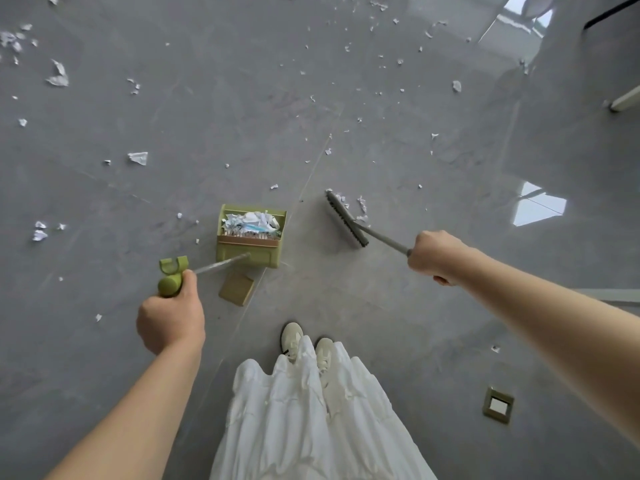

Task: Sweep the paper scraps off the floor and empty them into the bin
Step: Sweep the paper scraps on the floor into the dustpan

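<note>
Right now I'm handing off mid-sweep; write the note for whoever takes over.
Left hand grips the green dustpan handle. Right hand grips the grey broom handle.
Green dustpan stands on the floor ahead of the shoes, part-filled with paper scraps. Broom head rests to its right, a few scraps beside it.
Done: one load collected.
Left: many scraps lie scattered ahead; no bin in view, nothing emptied yet.
</note>
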`<state>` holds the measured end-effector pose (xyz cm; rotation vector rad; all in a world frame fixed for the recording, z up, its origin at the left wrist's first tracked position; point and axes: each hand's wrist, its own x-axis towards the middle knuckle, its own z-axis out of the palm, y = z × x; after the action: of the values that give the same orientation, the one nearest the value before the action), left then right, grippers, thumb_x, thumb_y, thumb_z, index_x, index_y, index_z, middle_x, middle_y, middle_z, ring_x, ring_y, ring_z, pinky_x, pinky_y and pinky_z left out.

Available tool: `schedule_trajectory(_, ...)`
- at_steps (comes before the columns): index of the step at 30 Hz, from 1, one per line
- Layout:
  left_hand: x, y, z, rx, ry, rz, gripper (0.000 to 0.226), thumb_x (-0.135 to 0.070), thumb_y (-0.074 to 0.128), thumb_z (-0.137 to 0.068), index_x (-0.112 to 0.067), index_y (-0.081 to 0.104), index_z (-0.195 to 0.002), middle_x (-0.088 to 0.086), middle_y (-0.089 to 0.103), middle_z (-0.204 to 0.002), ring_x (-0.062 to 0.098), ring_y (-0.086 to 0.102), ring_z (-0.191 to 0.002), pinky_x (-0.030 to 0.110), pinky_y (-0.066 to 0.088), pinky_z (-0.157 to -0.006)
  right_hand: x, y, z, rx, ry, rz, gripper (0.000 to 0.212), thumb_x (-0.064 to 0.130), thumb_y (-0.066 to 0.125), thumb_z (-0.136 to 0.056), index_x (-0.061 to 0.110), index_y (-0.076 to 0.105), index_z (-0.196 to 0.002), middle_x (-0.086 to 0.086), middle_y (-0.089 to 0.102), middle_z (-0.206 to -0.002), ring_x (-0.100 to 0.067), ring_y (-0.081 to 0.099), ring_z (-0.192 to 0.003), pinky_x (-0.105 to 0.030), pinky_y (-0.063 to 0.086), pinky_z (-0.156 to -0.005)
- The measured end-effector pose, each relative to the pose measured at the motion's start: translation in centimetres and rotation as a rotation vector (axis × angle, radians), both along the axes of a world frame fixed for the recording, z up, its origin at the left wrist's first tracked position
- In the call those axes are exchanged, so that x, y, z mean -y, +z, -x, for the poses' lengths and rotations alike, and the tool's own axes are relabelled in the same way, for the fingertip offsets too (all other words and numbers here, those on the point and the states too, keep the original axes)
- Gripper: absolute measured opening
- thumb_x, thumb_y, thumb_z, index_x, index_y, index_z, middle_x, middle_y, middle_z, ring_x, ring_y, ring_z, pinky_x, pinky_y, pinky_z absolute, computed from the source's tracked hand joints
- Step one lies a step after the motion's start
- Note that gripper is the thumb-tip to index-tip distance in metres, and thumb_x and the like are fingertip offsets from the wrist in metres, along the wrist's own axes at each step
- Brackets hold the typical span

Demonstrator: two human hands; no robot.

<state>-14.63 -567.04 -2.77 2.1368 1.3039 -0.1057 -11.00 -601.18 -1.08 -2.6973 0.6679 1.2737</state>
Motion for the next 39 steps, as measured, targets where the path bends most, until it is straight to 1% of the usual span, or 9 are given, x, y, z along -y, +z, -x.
schedule_trajectory(10, 2.1, -0.4, -2.9, 0.005, -0.124, 0.012, 0.058, -0.048, 0.066, -0.087, 0.010, 0.068, -0.089, 0.034, 0.065, -0.093, 0.050, 0.060, -0.092, 0.044, 0.044, -0.075, 1.5, 0.3, -0.1, -0.086, -0.169, -0.025, 0.006, 0.011, 0.045, -0.087, 0.009, 0.050, -0.084, -0.013, 0.056, -0.084, -0.026, 0.055, -0.054, -0.022, 0.042, -0.041)
schedule_trajectory(12, 2.8, -0.7, -3.5, 0.012, -0.159, 0.015, 0.056, -0.048, 0.067, -0.087, 0.008, 0.067, -0.084, 0.033, 0.064, -0.088, 0.049, 0.060, -0.088, 0.044, 0.044, -0.074, 2.5, -0.2, -0.1, -0.054, -0.150, 0.000, 0.009, 0.014, 0.044, -0.088, 0.011, 0.049, -0.081, -0.010, 0.054, -0.080, -0.025, 0.057, -0.055, -0.024, 0.044, -0.042)
schedule_trajectory(16, 4.4, -0.8, -4.8, -0.003, -0.228, -0.010, 0.052, -0.048, 0.067, -0.087, 0.002, 0.062, -0.075, 0.023, 0.057, -0.077, 0.044, 0.056, -0.081, 0.042, 0.042, -0.073, 4.8, -1.2, -0.6, 0.004, -0.160, 0.010, 0.015, 0.014, 0.044, -0.088, 0.009, 0.055, -0.097, -0.009, 0.052, -0.078, -0.030, 0.063, -0.072, -0.031, 0.050, -0.055)
schedule_trajectory(18, 5.2, -0.7, -5.3, -0.012, -0.262, -0.014, 0.050, -0.048, 0.067, -0.087, 0.000, 0.060, -0.073, 0.022, 0.058, -0.078, 0.040, 0.052, -0.078, 0.043, 0.043, -0.074, 6.0, -1.0, -1.1, 0.024, -0.200, -0.007, 0.016, 0.013, 0.044, -0.088, 0.008, 0.056, -0.096, -0.011, 0.055, -0.079, -0.030, 0.066, -0.070, -0.033, 0.054, -0.056)
schedule_trajectory(22, 7.7, -0.5, -6.4, -0.022, -0.269, -0.020, 0.051, -0.046, 0.067, -0.088, 0.005, 0.067, -0.082, 0.028, 0.061, -0.084, 0.044, 0.056, -0.084, 0.045, 0.045, -0.078, 9.1, 0.1, -3.4, 0.055, -0.245, -0.059, 0.011, 0.014, 0.045, -0.089, 0.008, 0.053, -0.090, -0.013, 0.055, -0.082, -0.030, 0.064, -0.062, -0.036, 0.057, -0.056)
schedule_trajectory(26, 9.9, -0.2, -7.0, -0.006, -0.202, -0.008, 0.054, -0.044, 0.069, -0.089, 0.009, 0.066, -0.087, 0.027, 0.058, -0.085, 0.048, 0.058, -0.090, 0.047, 0.044, -0.079, 11.0, 1.3, -6.5, 0.040, -0.197, -0.107, 0.006, 0.013, 0.044, -0.090, 0.008, 0.047, -0.089, -0.012, 0.050, -0.083, -0.028, 0.058, -0.058, -0.026, 0.048, -0.045)
schedule_trajectory(30, 11.6, -0.3, -7.2, -0.012, -0.163, -0.023, 0.058, -0.045, 0.071, -0.087, 0.013, 0.066, -0.090, 0.036, 0.063, -0.097, 0.051, 0.059, -0.096, 0.049, 0.046, -0.080, 11.3, 1.4, -9.8, -0.003, -0.063, -0.110, 0.010, 0.009, 0.040, -0.087, 0.009, 0.045, -0.078, -0.011, 0.053, -0.070, -0.021, 0.051, -0.042, -0.017, 0.037, -0.039)
schedule_trajectory(35, 12.6, -0.6, -8.0, -0.020, -0.204, -0.046, 0.058, -0.048, 0.071, -0.086, 0.009, 0.065, -0.079, 0.028, 0.059, -0.080, 0.048, 0.058, -0.085, 0.045, 0.043, -0.072, 11.2, 0.3, -12.7, -0.023, -0.022, -0.129, 0.011, 0.007, 0.042, -0.087, 0.012, 0.042, -0.077, -0.011, 0.048, -0.075, -0.024, 0.051, -0.045, -0.024, 0.038, -0.040)
schedule_trajectory(39, 12.7, -0.5, -9.0, -0.045, -0.272, -0.077, 0.053, -0.044, 0.071, -0.087, -0.004, 0.052, -0.058, 0.018, 0.050, -0.063, 0.040, 0.049, -0.072, 0.040, 0.041, -0.068, 12.9, -0.9, -14.1, -0.006, -0.236, -0.183, 0.006, 0.003, 0.047, -0.087, 0.008, 0.049, -0.090, -0.014, 0.049, -0.082, -0.028, 0.052, -0.062, -0.026, 0.039, -0.050)
